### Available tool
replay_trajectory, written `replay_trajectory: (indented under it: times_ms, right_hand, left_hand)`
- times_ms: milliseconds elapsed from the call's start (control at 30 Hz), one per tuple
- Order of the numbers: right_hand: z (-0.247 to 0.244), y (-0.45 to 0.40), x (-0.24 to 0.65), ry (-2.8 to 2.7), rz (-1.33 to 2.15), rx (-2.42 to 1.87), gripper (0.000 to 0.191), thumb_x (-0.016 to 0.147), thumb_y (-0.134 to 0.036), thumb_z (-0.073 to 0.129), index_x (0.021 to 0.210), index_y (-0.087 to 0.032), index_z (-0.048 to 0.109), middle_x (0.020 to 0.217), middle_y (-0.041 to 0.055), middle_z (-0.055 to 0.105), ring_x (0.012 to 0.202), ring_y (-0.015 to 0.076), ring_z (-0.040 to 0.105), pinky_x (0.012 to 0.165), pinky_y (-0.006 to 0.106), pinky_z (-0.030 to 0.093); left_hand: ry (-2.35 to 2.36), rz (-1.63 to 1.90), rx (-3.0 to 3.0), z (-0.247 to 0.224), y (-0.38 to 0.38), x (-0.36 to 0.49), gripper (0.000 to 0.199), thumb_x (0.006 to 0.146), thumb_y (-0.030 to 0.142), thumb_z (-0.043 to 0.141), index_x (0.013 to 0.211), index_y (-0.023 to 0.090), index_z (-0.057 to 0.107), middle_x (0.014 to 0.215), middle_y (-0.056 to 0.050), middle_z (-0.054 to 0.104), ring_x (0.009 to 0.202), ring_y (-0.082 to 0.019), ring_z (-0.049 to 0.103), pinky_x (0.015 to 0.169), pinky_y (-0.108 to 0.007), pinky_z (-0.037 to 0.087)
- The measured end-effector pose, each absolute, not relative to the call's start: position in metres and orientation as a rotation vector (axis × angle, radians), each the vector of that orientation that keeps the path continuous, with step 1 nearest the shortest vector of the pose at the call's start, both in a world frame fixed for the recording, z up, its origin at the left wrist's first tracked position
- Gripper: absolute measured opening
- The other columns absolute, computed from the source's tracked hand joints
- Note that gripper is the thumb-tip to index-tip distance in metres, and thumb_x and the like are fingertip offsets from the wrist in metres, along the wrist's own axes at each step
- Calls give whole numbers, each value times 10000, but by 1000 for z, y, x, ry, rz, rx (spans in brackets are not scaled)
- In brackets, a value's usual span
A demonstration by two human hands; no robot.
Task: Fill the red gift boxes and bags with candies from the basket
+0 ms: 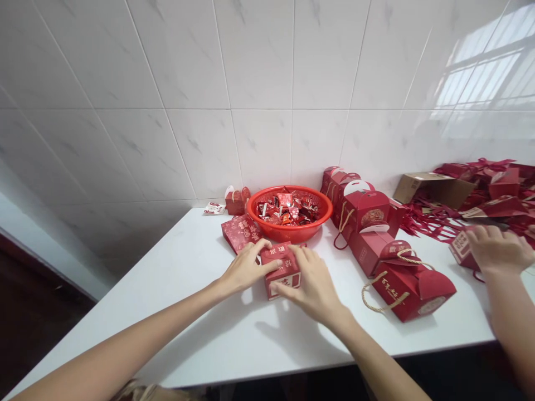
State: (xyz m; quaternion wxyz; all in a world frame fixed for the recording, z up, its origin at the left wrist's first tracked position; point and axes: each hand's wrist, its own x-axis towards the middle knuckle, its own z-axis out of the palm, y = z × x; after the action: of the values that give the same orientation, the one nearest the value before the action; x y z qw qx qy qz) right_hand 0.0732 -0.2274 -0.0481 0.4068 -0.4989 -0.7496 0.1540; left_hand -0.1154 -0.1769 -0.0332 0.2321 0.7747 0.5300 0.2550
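Observation:
A small red gift box (284,273) with pale printed characters rests on the white table in front of me. On its left side and top lie the fingers of my left hand (247,267), the thumb pressed across the upper face. My right hand (311,281) grips the box from the right, its thumb on the front face. The top panel looks folded over; part of it is hidden under my fingers. Just behind the box is a red plastic basket (288,231) filled with red-wrapped sweets (288,207). A flat red printed packet (240,233) lies left of the basket.
Several red gift boxes (412,287) with rope handles stand in a row to the right. Beyond them are a cardboard box (432,188) and heaped red ribbons (434,220). Another person's hand (499,248) holds a red box at far right. A tiled wall (261,139) bounds the back.

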Motion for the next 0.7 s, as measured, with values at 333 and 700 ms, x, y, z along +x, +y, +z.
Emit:
replay_trajectory:
  times_ms: [333, 700]
  right_hand:
    - [-42, -230, 51, -2088, 159, -1673, 613, 790, -370, 703, 1346, -163, 546, 1263, 203, 586, 1055, 376, 604, 821, 498, 519]
    - [78, -276, 213, -1407, -631, -1355, 596, 795, -549, 692, 1310, -265, 596, 1210, 112, 636, 1136, 348, 597, 988, 506, 460]
  left_hand:
    - [1374, 758, 2145, -34, -184, -115, 404, 970, 543, 352, 1051, 250, 618, 1018, -44, 647, 1011, -253, 597, 968, -421, 451]
    - [1316, 941, 2076, -30, -175, -122, 375, 931, 468, 410, 1027, 209, 663, 1122, -71, 646, 979, -241, 618, 954, -405, 495]
